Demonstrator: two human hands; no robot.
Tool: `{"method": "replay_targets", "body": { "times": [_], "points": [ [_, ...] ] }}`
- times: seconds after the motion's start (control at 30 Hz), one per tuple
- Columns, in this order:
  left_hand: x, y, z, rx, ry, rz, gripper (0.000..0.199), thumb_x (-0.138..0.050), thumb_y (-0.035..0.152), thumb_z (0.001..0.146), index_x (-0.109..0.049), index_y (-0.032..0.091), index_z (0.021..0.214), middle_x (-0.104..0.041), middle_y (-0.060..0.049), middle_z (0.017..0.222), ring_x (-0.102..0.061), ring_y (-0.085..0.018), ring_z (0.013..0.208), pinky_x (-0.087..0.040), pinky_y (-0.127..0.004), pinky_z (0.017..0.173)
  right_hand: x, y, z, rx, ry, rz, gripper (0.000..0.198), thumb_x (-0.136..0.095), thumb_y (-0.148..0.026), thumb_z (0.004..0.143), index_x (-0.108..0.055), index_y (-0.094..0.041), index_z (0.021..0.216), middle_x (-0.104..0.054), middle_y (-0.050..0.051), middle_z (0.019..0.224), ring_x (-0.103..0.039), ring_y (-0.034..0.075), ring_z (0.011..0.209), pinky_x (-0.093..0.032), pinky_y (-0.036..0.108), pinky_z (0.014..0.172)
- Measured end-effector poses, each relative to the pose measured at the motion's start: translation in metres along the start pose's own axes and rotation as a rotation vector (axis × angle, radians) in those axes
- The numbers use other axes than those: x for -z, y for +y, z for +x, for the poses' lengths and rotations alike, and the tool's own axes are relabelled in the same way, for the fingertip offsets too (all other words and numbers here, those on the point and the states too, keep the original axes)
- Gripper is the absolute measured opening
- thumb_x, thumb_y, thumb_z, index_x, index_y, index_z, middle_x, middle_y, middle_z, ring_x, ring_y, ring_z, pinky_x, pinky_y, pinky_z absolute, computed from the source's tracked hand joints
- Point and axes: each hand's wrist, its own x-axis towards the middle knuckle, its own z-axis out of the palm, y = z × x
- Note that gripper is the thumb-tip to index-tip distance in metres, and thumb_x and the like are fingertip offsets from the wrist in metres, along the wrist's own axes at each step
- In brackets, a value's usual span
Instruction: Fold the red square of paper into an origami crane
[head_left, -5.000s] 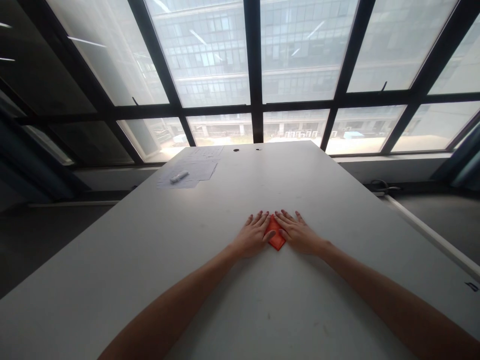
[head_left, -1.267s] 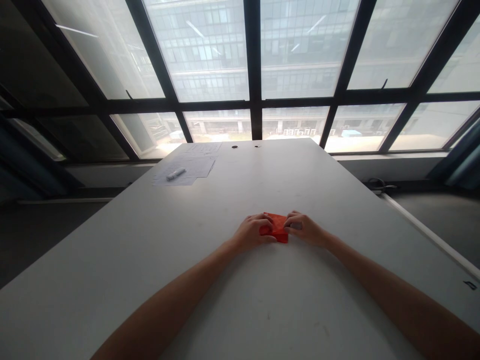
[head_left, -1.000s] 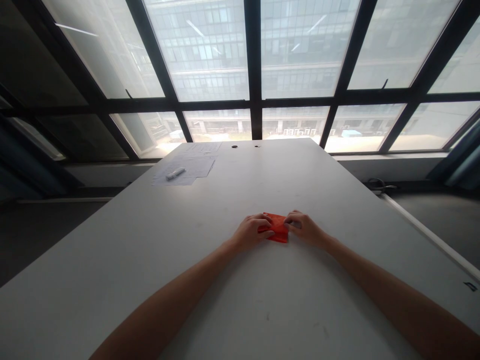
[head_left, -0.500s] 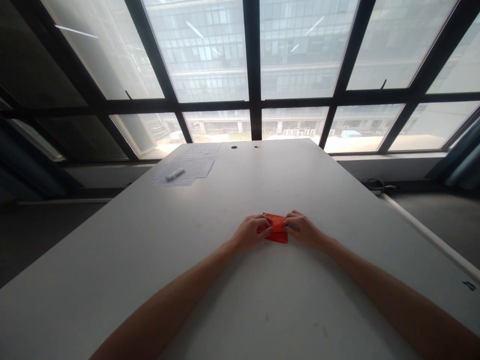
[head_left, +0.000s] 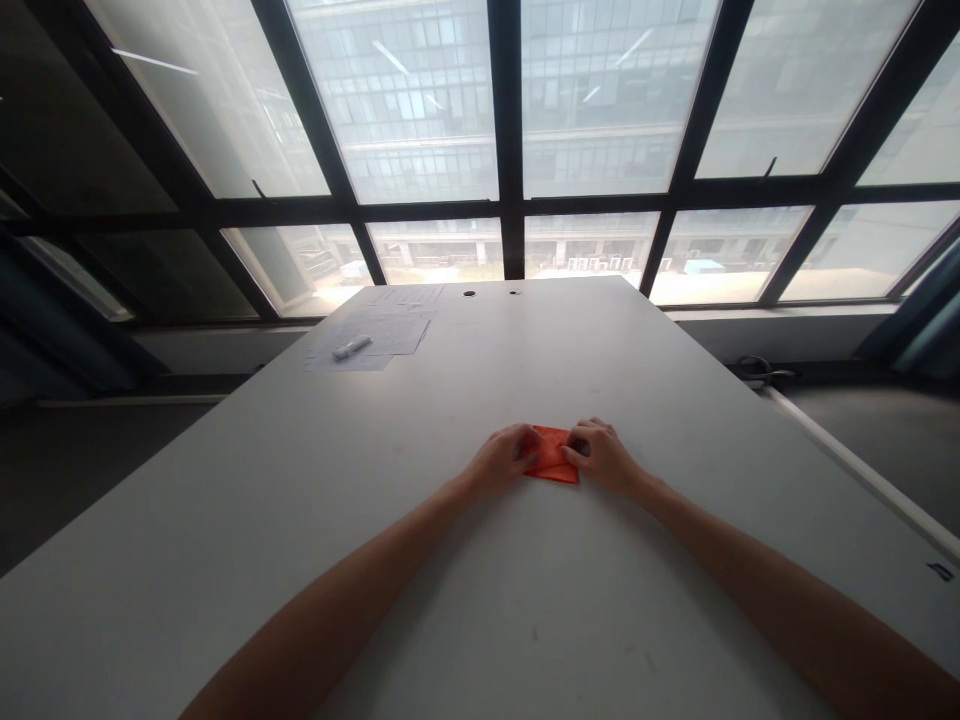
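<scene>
A folded piece of red-orange paper (head_left: 553, 456) lies on the white table (head_left: 450, 600), with a crease or flap edge running across its near part. My left hand (head_left: 505, 456) holds its left side, thumb and fingers curled around that edge. At the opposite side my right hand (head_left: 598, 455) pinches the paper, the thumb on top near the right edge. Both hands cover the paper's side edges, so its full outline is hidden.
Printed sheets (head_left: 405, 332) lie at the far left of the table with a white tube-like object (head_left: 352, 347) on them. Two small holes show near the far edge. Dark-framed windows (head_left: 510, 240) stand beyond, and a black cable (head_left: 754, 368) is coiled at the right.
The left thumb and fingers have drawn back slightly to the left, showing more of the paper. The right thumb has shifted a little, and the paper's near flap looks flatter.
</scene>
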Motion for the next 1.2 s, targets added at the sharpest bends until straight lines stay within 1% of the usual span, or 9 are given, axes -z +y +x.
{"method": "replay_targets", "body": {
  "times": [0.17, 0.27, 0.4, 0.53, 0.7, 0.87, 1.0, 1.07, 1.2],
  "points": [
    [-0.001, -0.004, 0.0, -0.059, -0.051, -0.069, 0.02, -0.058, 0.025, 0.087, -0.075, 0.018, 0.096, -0.068, -0.009, 0.11, -0.062, -0.023, 0.1, -0.048, -0.035, 0.094, 0.003, -0.004, -0.002, 0.003, -0.003, -0.028, 0.004, -0.065, -0.021, 0.081, -0.061, -0.021, 0.08, -0.065, 0.002, 0.083, -0.053, 0.021, 0.087, -0.036, 0.033, 0.081],
    [0.004, -0.003, 0.001, -0.073, -0.089, -0.072, 0.028, -0.052, 0.027, 0.092, -0.075, 0.02, 0.107, -0.066, -0.008, 0.116, -0.061, -0.022, 0.105, -0.046, -0.033, 0.096, 0.004, -0.006, -0.003, 0.017, -0.011, -0.051, 0.004, -0.064, -0.022, 0.082, -0.061, -0.022, 0.083, -0.065, 0.003, 0.087, -0.053, 0.021, 0.091, -0.036, 0.034, 0.083],
    [0.016, 0.001, 0.001, -0.121, -0.218, 0.058, 0.032, -0.052, 0.03, 0.094, -0.069, 0.028, 0.121, -0.063, -0.006, 0.123, -0.06, -0.022, 0.105, -0.045, -0.032, 0.095, 0.002, -0.005, -0.004, 0.025, -0.019, -0.066, 0.004, -0.064, -0.022, 0.082, -0.061, -0.022, 0.085, -0.064, 0.003, 0.088, -0.052, 0.022, 0.092, -0.036, 0.035, 0.084],
    [0.023, 0.0, 0.0, -0.18, -0.3, 0.182, 0.031, -0.054, 0.031, 0.094, -0.068, 0.031, 0.122, -0.059, -0.005, 0.13, -0.055, -0.023, 0.117, -0.038, -0.035, 0.105, 0.001, 0.0, -0.003, 0.027, -0.026, -0.061, 0.004, -0.063, -0.022, 0.084, -0.063, -0.022, 0.087, -0.064, 0.004, 0.09, -0.052, 0.022, 0.093, -0.037, 0.036, 0.085],
    [0.024, -0.005, 0.0, -0.189, -0.326, 0.227, 0.028, -0.055, 0.033, 0.095, -0.069, 0.031, 0.119, -0.056, -0.006, 0.134, -0.05, -0.022, 0.124, -0.031, -0.037, 0.11, 0.006, 0.009, -0.001, 0.029, -0.021, -0.067, 0.011, -0.061, -0.019, 0.086, -0.067, -0.024, 0.094, -0.065, 0.005, 0.098, -0.053, 0.023, 0.099, -0.037, 0.038, 0.089],
    [0.025, -0.004, -0.001, -0.178, -0.33, 0.209, 0.028, -0.056, 0.033, 0.094, -0.069, 0.031, 0.119, -0.056, -0.006, 0.134, -0.048, -0.023, 0.127, -0.03, -0.038, 0.111, 0.011, 0.011, -0.001, 0.061, 0.101, -0.05, 0.019, -0.057, -0.02, 0.089, -0.065, -0.023, 0.106, -0.065, 0.007, 0.111, -0.054, 0.023, 0.108, -0.038, 0.039, 0.096],
    [0.024, -0.001, -0.001, -0.179, -0.29, 0.14, 0.028, -0.056, 0.032, 0.094, -0.07, 0.033, 0.118, -0.059, -0.005, 0.131, -0.052, -0.023, 0.122, -0.031, -0.038, 0.11, 0.009, 0.006, -0.003, 0.188, -0.024, -0.033, 0.033, -0.058, -0.019, 0.089, -0.062, -0.027, 0.12, -0.061, 0.006, 0.129, -0.05, 0.023, 0.122, -0.035, 0.041, 0.104],
    [0.024, -0.001, -0.001, -0.18, -0.272, 0.12, 0.027, -0.057, 0.031, 0.093, -0.072, 0.032, 0.115, -0.06, -0.005, 0.13, -0.054, -0.023, 0.12, -0.033, -0.038, 0.109, 0.008, 0.005, -0.003, 0.2, -0.087, -0.048, 0.038, -0.058, -0.019, 0.088, -0.062, -0.03, 0.124, -0.061, 0.005, 0.131, -0.05, 0.024, 0.124, -0.035, 0.043, 0.105],
    [0.025, 0.001, 0.0, -0.175, -0.277, 0.088, 0.029, -0.061, 0.029, 0.089, -0.071, 0.031, 0.116, -0.061, -0.005, 0.13, -0.054, -0.024, 0.12, -0.034, -0.039, 0.109, 0.008, 0.005, -0.002, 0.192, -0.097, -0.069, 0.039, -0.059, -0.022, 0.089, -0.063, -0.034, 0.125, -0.061, 0.005, 0.131, -0.052, 0.024, 0.123, -0.036, 0.044, 0.105]
  ]
}}
